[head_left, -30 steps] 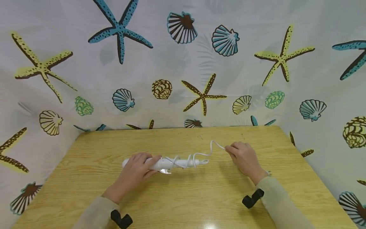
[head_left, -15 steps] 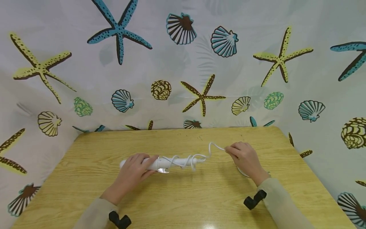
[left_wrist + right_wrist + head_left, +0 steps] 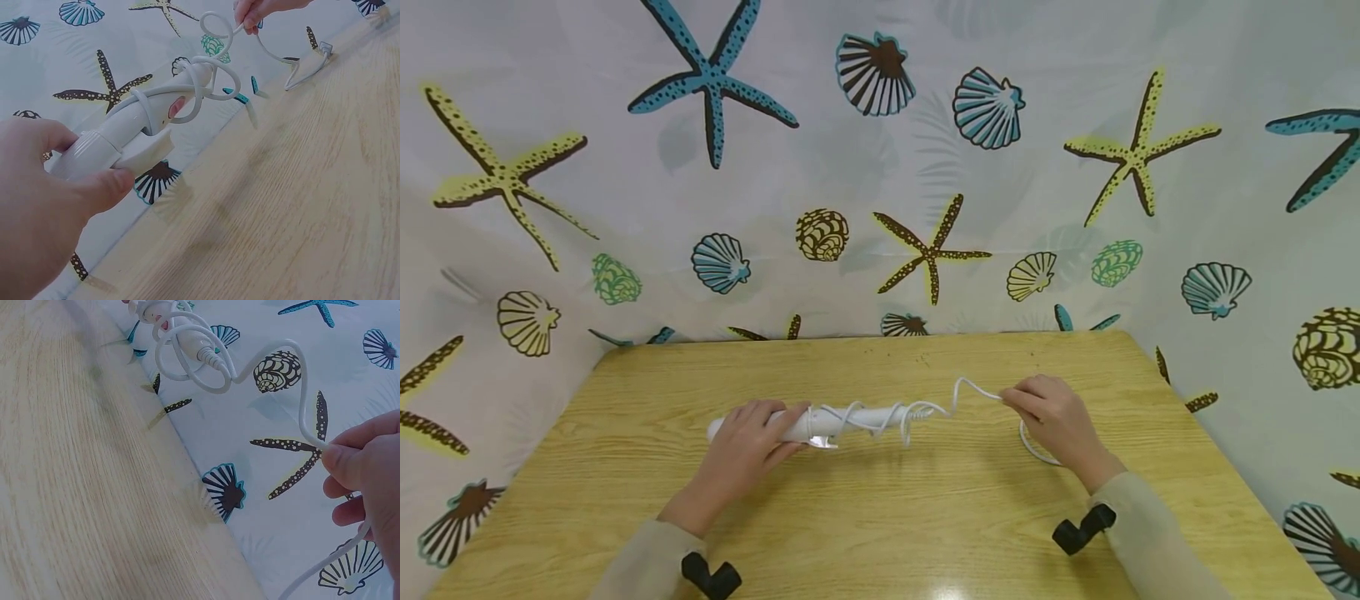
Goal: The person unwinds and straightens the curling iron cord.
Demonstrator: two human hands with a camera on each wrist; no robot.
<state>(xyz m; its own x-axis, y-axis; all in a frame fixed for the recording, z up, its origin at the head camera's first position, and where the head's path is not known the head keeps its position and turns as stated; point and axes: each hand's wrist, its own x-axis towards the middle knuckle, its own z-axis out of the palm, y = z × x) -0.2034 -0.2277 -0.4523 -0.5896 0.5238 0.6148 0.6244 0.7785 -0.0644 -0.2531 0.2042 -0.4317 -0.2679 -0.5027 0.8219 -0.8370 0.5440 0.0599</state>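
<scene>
Cord handling: best done, I judge, with the white wand (image 3: 874, 420) steady and tension light, so loops clear the lever (image 3: 150, 153).
Left hand (image 3: 743, 443): fingers curled round the wand's left end, grip narrow.
Wand position: roughly level, apparently raised over the wooden table (image 3: 880, 517).
Cord (image 3: 957, 398): looped loosely round the wand's right part, then slack toward the right hand (image 3: 1054, 417).
Right grip: thumb and fingertips pinch 1 strand, nearly closed.
Backdrop: shell-print cloth (image 3: 752, 200).
</scene>
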